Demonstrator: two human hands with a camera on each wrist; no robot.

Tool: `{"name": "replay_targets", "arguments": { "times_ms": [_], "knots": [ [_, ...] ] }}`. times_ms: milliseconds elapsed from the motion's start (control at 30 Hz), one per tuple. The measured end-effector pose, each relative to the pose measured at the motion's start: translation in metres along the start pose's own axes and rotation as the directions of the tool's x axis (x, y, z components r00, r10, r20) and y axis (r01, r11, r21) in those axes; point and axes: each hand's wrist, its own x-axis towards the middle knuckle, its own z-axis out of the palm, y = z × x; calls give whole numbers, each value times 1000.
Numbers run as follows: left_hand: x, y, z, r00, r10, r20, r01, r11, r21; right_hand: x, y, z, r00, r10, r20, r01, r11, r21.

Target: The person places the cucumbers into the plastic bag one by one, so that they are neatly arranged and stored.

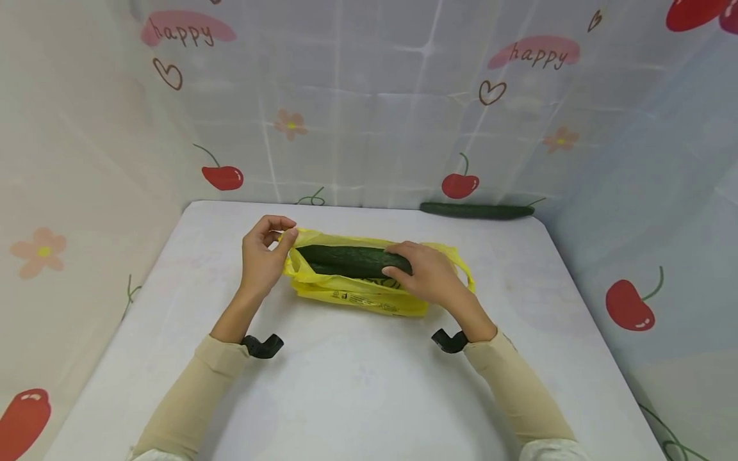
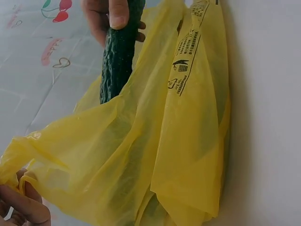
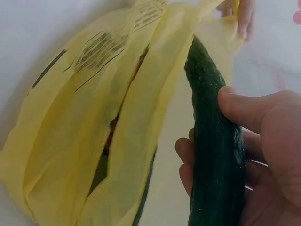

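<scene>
A yellow plastic bag lies on the table, its mouth spread upward. My left hand pinches the bag's left edge between thumb and fingers; in the left wrist view that hand shows at the lower left corner. Fingers and thumb of my right hand grip a dark green cucumber near its right end, within the bag's opening. The right wrist view shows the thumb on one side of the cucumber and fingers around the other. Through the bag's gap something dark shows, too covered to tell.
A second cucumber lies along the table's back edge, right of centre. The white table is enclosed by printed curtains at the back and on both sides. Black wrist mounts stick out from both wrists.
</scene>
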Motion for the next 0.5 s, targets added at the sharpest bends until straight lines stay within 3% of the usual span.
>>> {"name": "replay_targets", "arguments": {
  "times_ms": [167,400,500],
  "knots": [
    [-1,4,2,1000,2,-14,-2,1000,2,8,14,7,1000,20,17,-21,999,37],
    [-7,27,4,1000,5,4,-5,1000,-3,17,23,12,995,-33,-96,38,998,51],
    [-8,30,4,1000,14,-4,-14,1000,-9,19,26,15,991,-24,-132,33,998,62]
  ]
}}
